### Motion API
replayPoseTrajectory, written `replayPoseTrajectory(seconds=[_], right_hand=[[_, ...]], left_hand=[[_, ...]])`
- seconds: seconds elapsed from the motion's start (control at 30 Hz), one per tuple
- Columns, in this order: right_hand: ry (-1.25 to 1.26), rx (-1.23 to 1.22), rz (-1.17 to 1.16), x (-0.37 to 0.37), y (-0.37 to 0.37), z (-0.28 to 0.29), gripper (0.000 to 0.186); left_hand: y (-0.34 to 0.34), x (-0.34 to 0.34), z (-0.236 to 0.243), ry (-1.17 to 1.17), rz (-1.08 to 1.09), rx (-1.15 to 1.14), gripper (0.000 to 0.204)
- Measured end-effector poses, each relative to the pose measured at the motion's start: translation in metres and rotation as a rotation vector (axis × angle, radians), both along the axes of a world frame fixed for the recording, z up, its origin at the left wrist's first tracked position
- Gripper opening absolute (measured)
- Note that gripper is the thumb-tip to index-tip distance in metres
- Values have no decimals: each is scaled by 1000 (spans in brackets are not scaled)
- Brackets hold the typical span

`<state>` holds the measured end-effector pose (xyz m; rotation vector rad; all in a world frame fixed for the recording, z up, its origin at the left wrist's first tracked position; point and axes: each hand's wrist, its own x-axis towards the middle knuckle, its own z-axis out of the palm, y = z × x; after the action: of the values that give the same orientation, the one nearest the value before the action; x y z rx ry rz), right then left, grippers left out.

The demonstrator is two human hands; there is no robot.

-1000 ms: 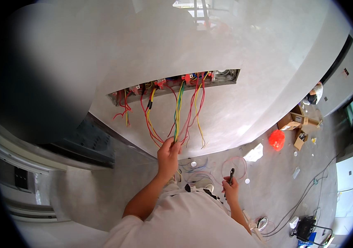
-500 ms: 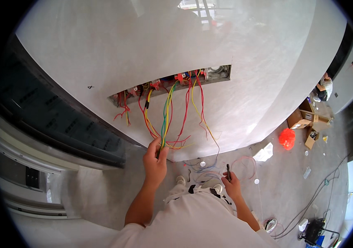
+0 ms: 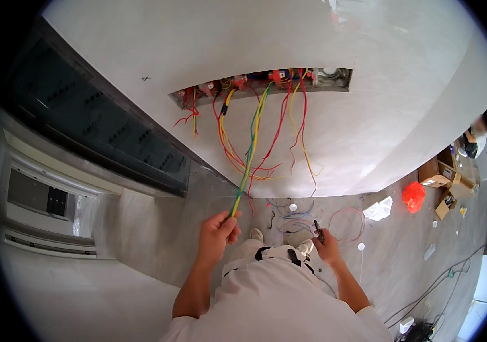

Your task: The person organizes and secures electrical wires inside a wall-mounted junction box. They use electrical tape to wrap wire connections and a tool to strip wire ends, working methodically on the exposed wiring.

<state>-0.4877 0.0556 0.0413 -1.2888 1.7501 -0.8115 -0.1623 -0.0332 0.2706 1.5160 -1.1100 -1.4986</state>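
Your left hand (image 3: pixel 217 235) is pinching the lower part of the green and yellow wires (image 3: pixel 243 185) between curled fingers; they are slanting down from the wall recess (image 3: pixel 341 81). Your right hand (image 3: pixel 328 247) is gripping a small dark tool (image 3: pixel 317 228), fingers closed, while red wires (image 3: pixel 305 105) are hanging nearby.

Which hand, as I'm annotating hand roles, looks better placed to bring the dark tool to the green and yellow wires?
Probably the right hand: it holds the dark tool, while the left hand grips the green and yellow wires.
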Motion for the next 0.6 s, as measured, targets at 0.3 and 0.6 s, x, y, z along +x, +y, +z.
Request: replayPoseTrajectory(seconds=[0.3,0.6], right_hand=[[-256,102,-291,45,-1,21,25],[-472,202,-354,153,7,48,25]], left_hand=[[-6,51,-31,489,-215,268,24],[-17,79,-34,314,-325,138,29]])
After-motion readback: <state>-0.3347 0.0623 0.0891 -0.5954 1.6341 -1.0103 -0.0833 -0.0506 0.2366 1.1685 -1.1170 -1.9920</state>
